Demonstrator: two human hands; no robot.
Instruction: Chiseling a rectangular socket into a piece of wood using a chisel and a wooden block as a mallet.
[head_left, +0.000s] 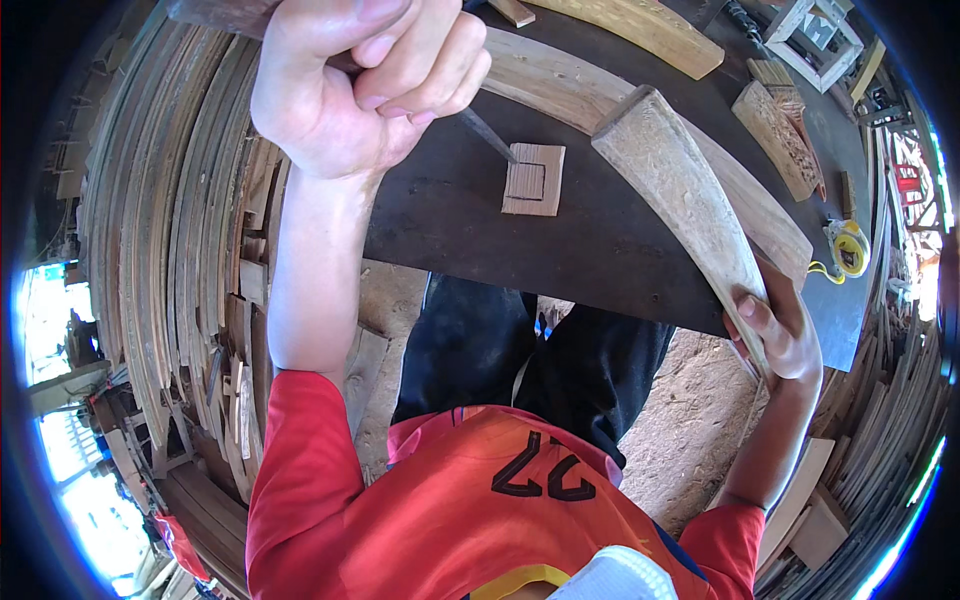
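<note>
A dark, flat tabletop (450, 225) is seen, its near edge facing the person's legs. On it, left of the middle, a small square wood block (533, 181) is laid, marked with a drawn rectangle. A chisel (485, 133) is gripped in the closed left hand (365, 90), its tip brought to the block near the outline's far left corner. A tapered wooden club (685, 185) is held at its narrow near end by the curled right hand (785, 335), its broad end raised over a long curved plank (550, 75). The table's right side is occupied by a carved wood piece (775, 135) and a yellow tape measure (850, 250). To the left, long wood strips (160, 200) are stacked; between, dusty ground (680, 415) is exposed.
</note>
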